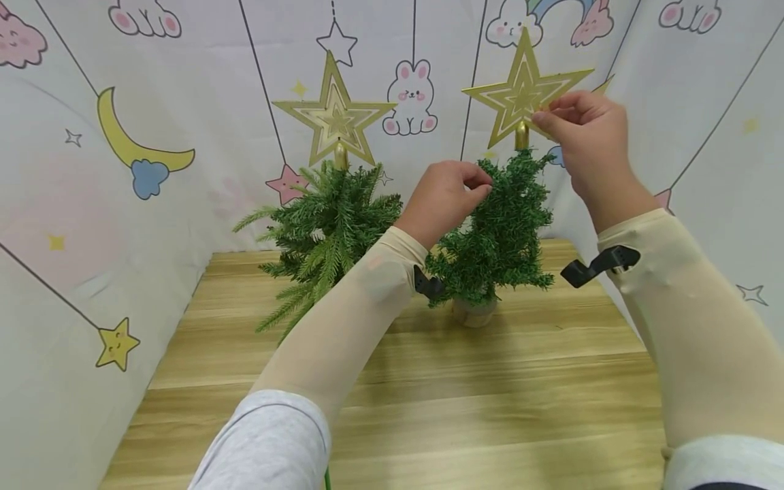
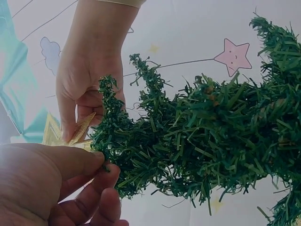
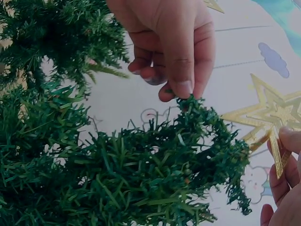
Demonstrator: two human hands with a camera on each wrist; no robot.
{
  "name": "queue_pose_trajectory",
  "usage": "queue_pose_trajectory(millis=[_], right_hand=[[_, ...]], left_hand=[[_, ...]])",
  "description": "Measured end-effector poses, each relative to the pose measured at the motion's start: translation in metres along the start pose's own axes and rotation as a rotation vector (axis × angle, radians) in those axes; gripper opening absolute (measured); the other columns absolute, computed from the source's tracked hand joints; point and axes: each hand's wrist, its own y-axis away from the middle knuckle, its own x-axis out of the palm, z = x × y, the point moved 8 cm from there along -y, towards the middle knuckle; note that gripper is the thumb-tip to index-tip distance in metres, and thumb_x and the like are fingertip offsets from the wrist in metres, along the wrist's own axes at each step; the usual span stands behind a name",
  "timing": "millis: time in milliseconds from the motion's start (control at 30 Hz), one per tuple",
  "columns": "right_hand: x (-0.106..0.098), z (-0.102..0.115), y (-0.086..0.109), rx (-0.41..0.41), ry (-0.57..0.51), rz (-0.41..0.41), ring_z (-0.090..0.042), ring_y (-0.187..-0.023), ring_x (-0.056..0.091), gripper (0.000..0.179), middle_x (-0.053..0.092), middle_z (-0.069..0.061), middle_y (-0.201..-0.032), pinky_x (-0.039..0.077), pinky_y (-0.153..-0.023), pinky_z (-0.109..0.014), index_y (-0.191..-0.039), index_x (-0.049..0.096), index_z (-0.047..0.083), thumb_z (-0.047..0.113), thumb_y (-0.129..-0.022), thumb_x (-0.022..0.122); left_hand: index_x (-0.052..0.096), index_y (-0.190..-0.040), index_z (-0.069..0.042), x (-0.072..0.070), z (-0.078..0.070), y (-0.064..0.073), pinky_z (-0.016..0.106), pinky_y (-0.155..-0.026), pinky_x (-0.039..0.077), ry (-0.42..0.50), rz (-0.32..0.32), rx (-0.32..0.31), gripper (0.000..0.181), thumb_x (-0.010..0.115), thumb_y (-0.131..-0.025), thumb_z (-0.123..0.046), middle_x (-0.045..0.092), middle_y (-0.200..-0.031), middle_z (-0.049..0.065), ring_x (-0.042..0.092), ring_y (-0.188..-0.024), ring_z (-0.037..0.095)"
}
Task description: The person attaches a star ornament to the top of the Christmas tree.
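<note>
A small green artificial Christmas tree [image 1: 508, 218] stands on the table, topped by a gold star [image 1: 520, 95] on a gold socket. My right hand [image 1: 591, 133] pinches the star's lower right point between thumb and fingers, seen also in the right wrist view, where the star [image 3: 282, 110] tilts beside the branches. On the tree's upper left, my left hand [image 1: 442, 201] pinches the tip of a branch [image 3: 193, 106] between thumb and forefinger. The left wrist view shows that hand [image 2: 61, 183] close up, partly in front of the star.
A second, fuller artificial tree [image 1: 337, 231] with its own gold star [image 1: 335, 119] stands to the left, partly behind my left forearm. Both trees are on a wood-grain table [image 1: 490, 395]. A white cloth backdrop [image 1: 214, 109] with cartoon prints hangs close behind and at the sides.
</note>
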Motion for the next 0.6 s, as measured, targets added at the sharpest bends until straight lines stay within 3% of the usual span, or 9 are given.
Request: queue_pose_trajectory(millis=[167, 400, 600], right_hand=[[-0.0004, -0.0025, 0.0015, -0.019, 0.075, 0.01, -0.013, -0.095, 0.064, 0.015, 0.072, 0.001, -0.086, 0.049, -0.078, -0.023, -0.094, 0.076, 0.001, 0.012, -0.089, 0.084], [0.0036, -0.0024, 0.0022, -0.048, 0.132, 0.028, -0.011, -0.093, 0.061, 0.012, 0.072, 0.004, -0.085, 0.05, -0.084, -0.023, -0.096, 0.079, 0.003, 0.012, -0.09, 0.083], [-0.0002, -0.0024, 0.0032, -0.057, 0.062, 0.023, -0.012, -0.091, 0.062, 0.011, 0.072, 0.001, -0.085, 0.052, -0.084, -0.021, -0.093, 0.078, 0.0, 0.009, -0.089, 0.083]], left_hand=[[0.076, -0.122, -0.024, -0.0002, 0.0006, 0.0005, 0.025, -0.087, 0.053, 0.013, 0.003, -0.005, 0.022, 0.062, -0.106, -0.03, 0.071, -0.115, -0.011, 0.063, -0.106, 0.004], [0.076, -0.121, -0.023, -0.0013, 0.0009, 0.002, 0.025, -0.086, 0.053, 0.018, -0.003, -0.002, 0.022, 0.062, -0.106, -0.03, 0.071, -0.113, -0.012, 0.063, -0.104, 0.003], [0.075, -0.123, -0.024, 0.0001, -0.0001, 0.0015, 0.026, -0.086, 0.053, 0.014, 0.01, -0.002, 0.023, 0.062, -0.106, -0.031, 0.07, -0.114, -0.012, 0.063, -0.103, 0.003]])
